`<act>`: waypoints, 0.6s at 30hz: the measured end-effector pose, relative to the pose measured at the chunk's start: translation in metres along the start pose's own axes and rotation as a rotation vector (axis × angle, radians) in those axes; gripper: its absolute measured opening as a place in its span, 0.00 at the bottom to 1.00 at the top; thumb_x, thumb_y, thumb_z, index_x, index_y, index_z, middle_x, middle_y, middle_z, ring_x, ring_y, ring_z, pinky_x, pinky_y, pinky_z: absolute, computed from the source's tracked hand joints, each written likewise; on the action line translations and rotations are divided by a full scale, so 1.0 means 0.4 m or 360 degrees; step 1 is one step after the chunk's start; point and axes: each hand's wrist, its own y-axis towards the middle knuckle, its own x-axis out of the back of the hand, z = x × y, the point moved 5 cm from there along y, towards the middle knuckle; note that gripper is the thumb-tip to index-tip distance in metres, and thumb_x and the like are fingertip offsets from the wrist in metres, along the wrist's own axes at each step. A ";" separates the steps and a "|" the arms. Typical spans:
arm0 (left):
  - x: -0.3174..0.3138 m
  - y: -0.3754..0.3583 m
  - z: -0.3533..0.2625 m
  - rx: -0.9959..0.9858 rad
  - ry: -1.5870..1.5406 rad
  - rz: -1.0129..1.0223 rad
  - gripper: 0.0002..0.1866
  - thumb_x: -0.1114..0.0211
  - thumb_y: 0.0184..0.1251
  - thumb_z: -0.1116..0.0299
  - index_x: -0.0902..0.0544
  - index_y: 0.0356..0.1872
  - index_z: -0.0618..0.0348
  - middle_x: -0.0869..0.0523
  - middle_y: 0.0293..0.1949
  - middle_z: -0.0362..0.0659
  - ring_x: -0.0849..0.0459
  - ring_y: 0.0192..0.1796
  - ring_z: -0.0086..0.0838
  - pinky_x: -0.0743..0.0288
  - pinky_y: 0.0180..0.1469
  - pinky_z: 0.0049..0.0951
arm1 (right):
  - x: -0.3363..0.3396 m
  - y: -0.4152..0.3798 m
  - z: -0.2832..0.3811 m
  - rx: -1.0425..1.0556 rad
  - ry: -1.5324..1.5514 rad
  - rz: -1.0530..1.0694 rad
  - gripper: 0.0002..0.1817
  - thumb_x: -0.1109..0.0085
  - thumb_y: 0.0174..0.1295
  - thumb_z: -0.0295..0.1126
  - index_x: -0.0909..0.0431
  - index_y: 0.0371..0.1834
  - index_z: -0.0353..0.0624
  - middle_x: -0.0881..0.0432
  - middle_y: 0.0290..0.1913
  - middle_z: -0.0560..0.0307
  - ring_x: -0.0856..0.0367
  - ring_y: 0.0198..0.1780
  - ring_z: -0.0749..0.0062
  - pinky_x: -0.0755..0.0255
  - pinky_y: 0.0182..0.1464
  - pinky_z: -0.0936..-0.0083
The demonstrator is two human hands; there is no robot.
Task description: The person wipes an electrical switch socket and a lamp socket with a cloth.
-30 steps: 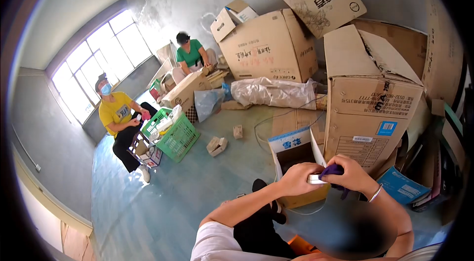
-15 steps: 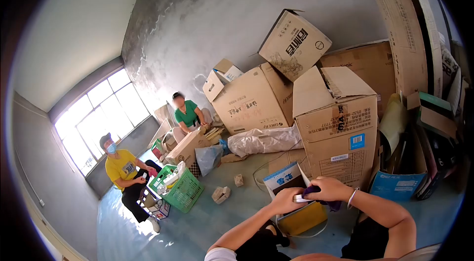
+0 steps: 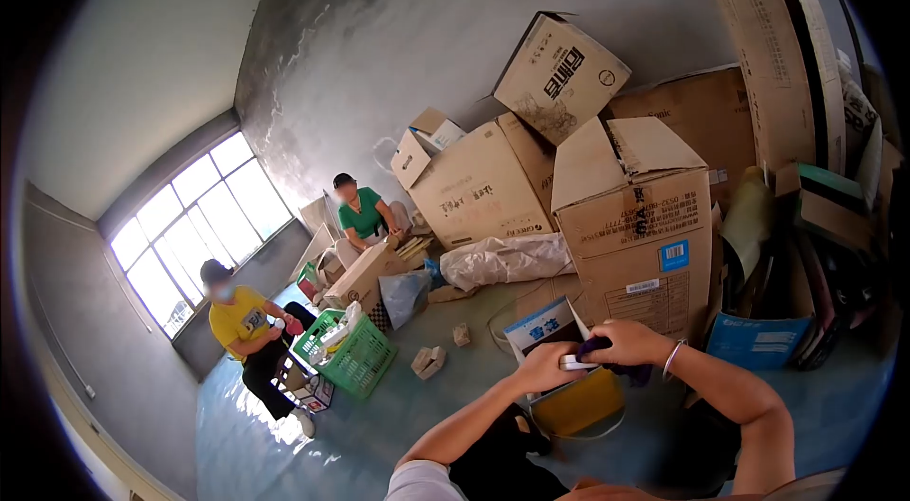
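Note:
My left hand [image 3: 548, 368] is closed around a small white flat object [image 3: 574, 363], whose exact kind I cannot make out. My right hand [image 3: 633, 344] grips a dark purple cloth [image 3: 637, 374] and presses it against that object's far end; part of the cloth hangs below the fingers. Just beneath both hands stands an open box with a blue and white flap [image 3: 540, 335]. A yellow panel [image 3: 576, 403] shows under the hands, with a thin pale cord looping round it.
A tall carton [image 3: 633, 240] stands ahead, with stacked boxes [image 3: 561, 76] behind. To the right is a blue box [image 3: 761, 340]. A green basket [image 3: 358, 361] stands left, beside a person in yellow [image 3: 243, 323]. Another person in green [image 3: 364, 214] sits farther back. Small blocks [image 3: 429, 362] lie on the floor.
The view has shifted slightly. Both my hands stay together on the white object and cloth. The person in yellow has lowered their head and brought their hands in.

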 end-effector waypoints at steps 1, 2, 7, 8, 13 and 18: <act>0.005 -0.003 -0.007 -0.0017 -0.0011 -0.0010 0.24 0.28 0.52 0.55 0.18 0.48 0.57 0.14 0.41 0.50 0.16 0.46 0.46 0.24 0.47 0.39 | 0.003 -0.003 0.007 -0.0009 0.0032 0.0009 0.28 0.35 0.55 0.57 0.17 0.45 0.43 0.19 0.43 0.44 0.19 0.44 0.53 0.26 0.48 0.64; 0.007 -0.005 -0.010 0.0004 0.0010 0.0014 0.23 0.27 0.53 0.60 0.18 0.49 0.60 0.14 0.41 0.51 0.15 0.45 0.43 0.23 0.48 0.36 | 0.006 -0.004 0.011 -0.0021 0.0062 0.0020 0.28 0.34 0.55 0.57 0.17 0.45 0.43 0.19 0.43 0.44 0.19 0.44 0.53 0.26 0.48 0.65; 0.019 -0.021 -0.024 -0.0020 -0.0023 0.0068 0.23 0.26 0.51 0.58 0.17 0.46 0.59 0.14 0.40 0.49 0.15 0.44 0.42 0.24 0.47 0.37 | -0.007 -0.001 0.016 -0.0022 0.0225 0.0099 0.24 0.32 0.54 0.50 0.18 0.45 0.42 0.19 0.44 0.46 0.19 0.46 0.56 0.27 0.49 0.68; 0.021 -0.025 -0.021 -0.0007 -0.0040 0.0082 0.22 0.26 0.51 0.58 0.17 0.46 0.59 0.14 0.39 0.49 0.15 0.44 0.42 0.24 0.47 0.37 | -0.011 0.001 0.014 0.0012 0.0278 0.0113 0.22 0.31 0.54 0.46 0.18 0.44 0.41 0.19 0.43 0.48 0.18 0.45 0.58 0.27 0.48 0.70; 0.012 -0.029 0.007 -0.0088 0.0009 -0.0023 0.22 0.27 0.51 0.56 0.16 0.44 0.57 0.13 0.39 0.49 0.15 0.44 0.46 0.23 0.46 0.39 | -0.007 0.001 0.042 -0.0048 0.0340 0.0128 0.17 0.31 0.52 0.37 0.19 0.43 0.39 0.19 0.40 0.52 0.19 0.42 0.65 0.27 0.47 0.72; 0.016 -0.030 0.015 -0.0122 -0.0010 -0.0054 0.22 0.28 0.49 0.53 0.14 0.43 0.54 0.13 0.38 0.47 0.15 0.44 0.45 0.22 0.45 0.40 | -0.011 0.005 0.059 -0.0271 0.0619 0.0199 0.15 0.33 0.53 0.32 0.21 0.43 0.38 0.20 0.37 0.59 0.23 0.39 0.77 0.28 0.46 0.77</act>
